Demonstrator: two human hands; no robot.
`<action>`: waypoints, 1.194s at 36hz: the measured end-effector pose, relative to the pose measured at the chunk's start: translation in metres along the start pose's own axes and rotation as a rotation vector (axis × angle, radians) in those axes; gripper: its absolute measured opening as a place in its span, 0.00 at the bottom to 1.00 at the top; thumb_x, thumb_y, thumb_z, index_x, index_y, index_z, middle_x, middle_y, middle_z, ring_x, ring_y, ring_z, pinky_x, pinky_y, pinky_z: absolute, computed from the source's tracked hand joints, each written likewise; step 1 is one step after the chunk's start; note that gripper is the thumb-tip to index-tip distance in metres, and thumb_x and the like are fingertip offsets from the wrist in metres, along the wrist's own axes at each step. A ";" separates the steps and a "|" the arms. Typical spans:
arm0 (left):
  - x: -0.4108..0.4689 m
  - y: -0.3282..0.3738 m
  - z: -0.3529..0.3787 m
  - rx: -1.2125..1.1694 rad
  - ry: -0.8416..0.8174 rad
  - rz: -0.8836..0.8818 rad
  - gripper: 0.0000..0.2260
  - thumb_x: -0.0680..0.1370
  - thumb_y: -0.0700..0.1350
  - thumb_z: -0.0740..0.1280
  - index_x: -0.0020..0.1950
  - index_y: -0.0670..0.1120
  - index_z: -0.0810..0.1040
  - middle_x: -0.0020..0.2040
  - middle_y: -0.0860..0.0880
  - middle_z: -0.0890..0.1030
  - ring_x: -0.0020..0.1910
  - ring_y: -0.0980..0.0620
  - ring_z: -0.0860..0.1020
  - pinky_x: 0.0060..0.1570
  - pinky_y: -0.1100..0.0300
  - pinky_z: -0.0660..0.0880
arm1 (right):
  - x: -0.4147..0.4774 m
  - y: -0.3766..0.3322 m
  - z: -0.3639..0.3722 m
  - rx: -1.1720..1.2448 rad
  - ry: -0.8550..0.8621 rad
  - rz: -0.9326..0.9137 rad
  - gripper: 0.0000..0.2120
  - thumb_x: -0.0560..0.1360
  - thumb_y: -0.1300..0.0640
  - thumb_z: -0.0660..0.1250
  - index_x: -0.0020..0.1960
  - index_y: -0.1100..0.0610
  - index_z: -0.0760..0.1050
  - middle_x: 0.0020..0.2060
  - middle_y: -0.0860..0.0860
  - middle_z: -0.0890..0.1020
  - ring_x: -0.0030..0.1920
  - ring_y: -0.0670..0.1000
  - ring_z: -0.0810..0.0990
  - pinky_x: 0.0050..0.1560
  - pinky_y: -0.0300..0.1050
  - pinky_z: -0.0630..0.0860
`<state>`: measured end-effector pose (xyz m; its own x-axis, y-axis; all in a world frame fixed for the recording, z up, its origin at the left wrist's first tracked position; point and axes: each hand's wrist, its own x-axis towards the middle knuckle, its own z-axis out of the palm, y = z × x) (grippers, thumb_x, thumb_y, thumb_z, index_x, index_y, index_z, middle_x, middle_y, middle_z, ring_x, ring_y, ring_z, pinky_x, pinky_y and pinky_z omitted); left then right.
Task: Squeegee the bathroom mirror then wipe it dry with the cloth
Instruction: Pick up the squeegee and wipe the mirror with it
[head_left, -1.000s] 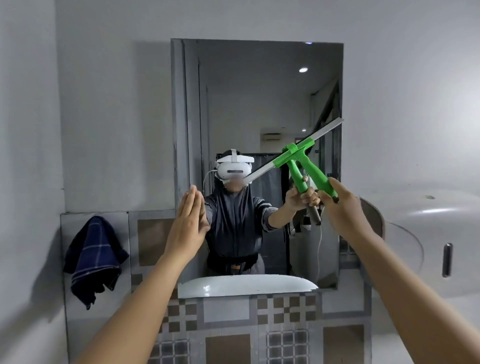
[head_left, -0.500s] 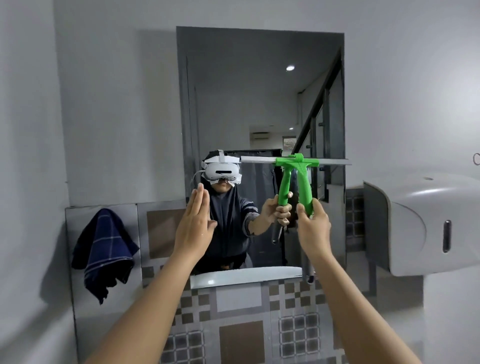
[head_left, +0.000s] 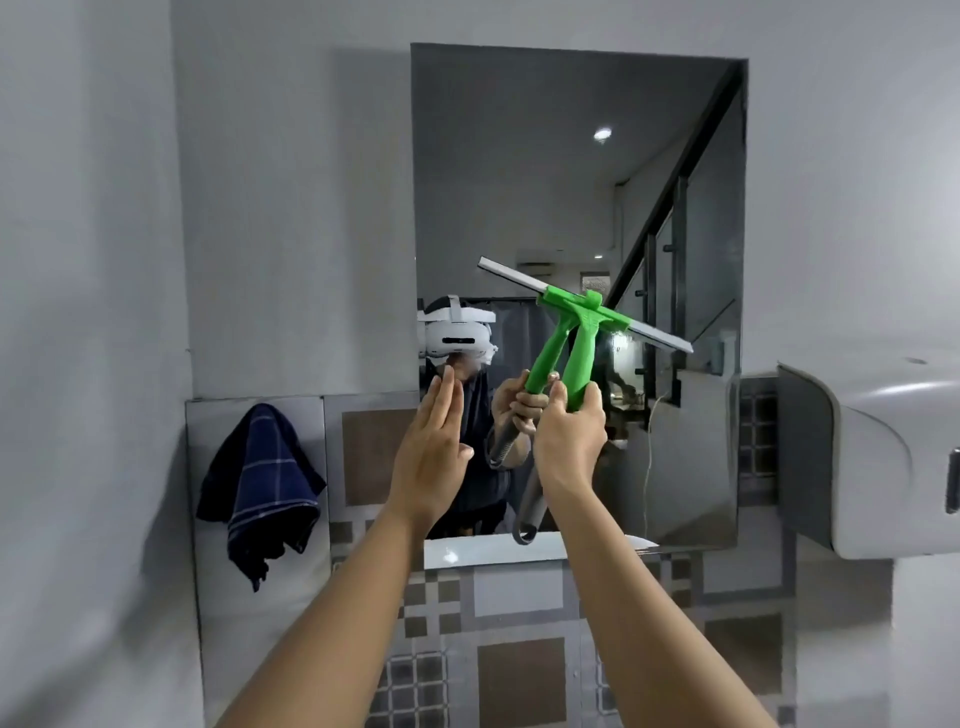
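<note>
Against the mirror (head_left: 519, 182), right hand (head_left: 569, 441) tilts squeegee (head_left: 582, 332); contact unclear.

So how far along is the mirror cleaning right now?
Squeegeeing is under way: the right hand holds the green plastic squeegee, blade tilted on the wall mirror. The left hand is open and empty. Drying is left: the dark blue checked cloth hangs unused.

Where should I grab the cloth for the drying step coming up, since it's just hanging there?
Take the cloth near its top, where it bunches over whatever holds it to the wall; the hanger itself is hidden. Come from the front with the free left hand, pinch the bunched top and lift up and away. The loose corners hanging below would likely only drag. The right hand holds the squeegee.
</note>
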<state>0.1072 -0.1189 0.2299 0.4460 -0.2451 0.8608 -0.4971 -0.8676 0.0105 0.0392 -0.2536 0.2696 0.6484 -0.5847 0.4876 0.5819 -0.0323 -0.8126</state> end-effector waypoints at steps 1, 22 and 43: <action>0.000 0.000 0.000 -0.007 0.002 -0.001 0.36 0.73 0.37 0.67 0.75 0.41 0.50 0.76 0.47 0.47 0.75 0.51 0.47 0.71 0.59 0.54 | -0.001 -0.001 0.002 -0.007 -0.004 -0.004 0.06 0.80 0.59 0.56 0.48 0.61 0.68 0.32 0.47 0.71 0.30 0.41 0.70 0.23 0.23 0.65; -0.016 0.013 0.019 -0.064 0.065 -0.164 0.37 0.76 0.41 0.66 0.75 0.46 0.43 0.76 0.51 0.43 0.74 0.56 0.41 0.69 0.69 0.42 | 0.004 0.008 -0.002 -0.541 -0.353 -0.245 0.13 0.79 0.52 0.54 0.63 0.49 0.62 0.48 0.50 0.80 0.49 0.60 0.79 0.48 0.63 0.77; -0.030 0.038 0.047 -0.147 0.197 -0.363 0.35 0.74 0.39 0.67 0.74 0.45 0.50 0.74 0.53 0.46 0.75 0.49 0.49 0.61 0.55 0.70 | 0.081 -0.029 -0.057 -0.972 -0.515 -0.563 0.14 0.80 0.53 0.56 0.64 0.52 0.63 0.50 0.57 0.78 0.51 0.60 0.75 0.53 0.59 0.69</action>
<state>0.1097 -0.1650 0.1804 0.4679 0.1640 0.8685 -0.4412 -0.8081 0.3903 0.0471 -0.3462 0.3147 0.6712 0.0855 0.7363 0.3784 -0.8937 -0.2412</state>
